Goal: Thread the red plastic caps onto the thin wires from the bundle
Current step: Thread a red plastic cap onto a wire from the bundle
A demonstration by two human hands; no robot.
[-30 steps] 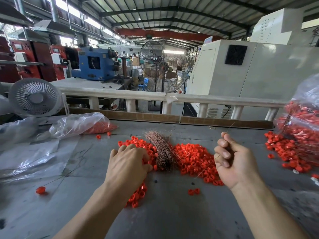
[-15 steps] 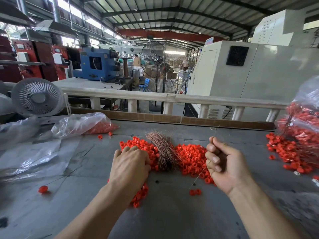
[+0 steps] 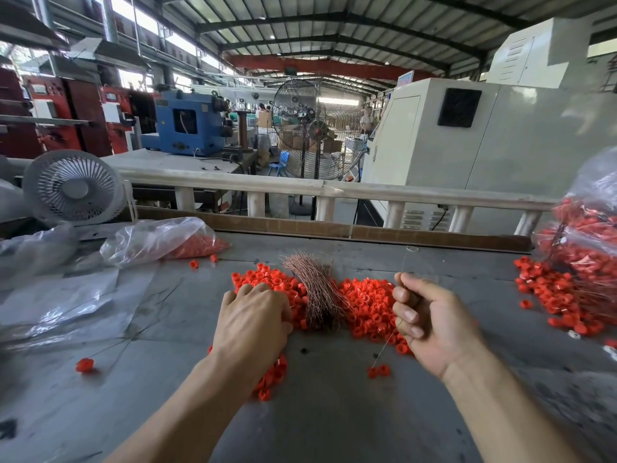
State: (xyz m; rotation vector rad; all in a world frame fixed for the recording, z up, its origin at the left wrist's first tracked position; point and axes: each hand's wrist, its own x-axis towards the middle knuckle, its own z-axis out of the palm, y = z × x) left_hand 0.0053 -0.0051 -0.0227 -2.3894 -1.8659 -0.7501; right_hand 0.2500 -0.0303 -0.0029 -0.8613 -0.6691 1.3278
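- Head view: the right hand (image 3: 434, 324) pinches one thin wire (image 3: 387, 342) in curled fingers, its lower end trailing toward 7 o'clock near two stray caps (image 3: 379, 370).
- The left hand (image 3: 255, 320) lies palm-down on the red plastic caps (image 3: 367, 302); whether its hidden fingertips hold one, I cannot tell.
- The wire bundle (image 3: 317, 292) rests on the tabletop (image 3: 327, 412) between the hands, at 12 o'clock.
- Risk: the limp wire may bend or miss a cap's hole.
- Risk: the left hand's sweep may scatter caps or snag the bundle.

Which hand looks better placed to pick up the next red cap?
Left. The left hand already rests on the red caps, while the right hand is busy pinching a thin wire.
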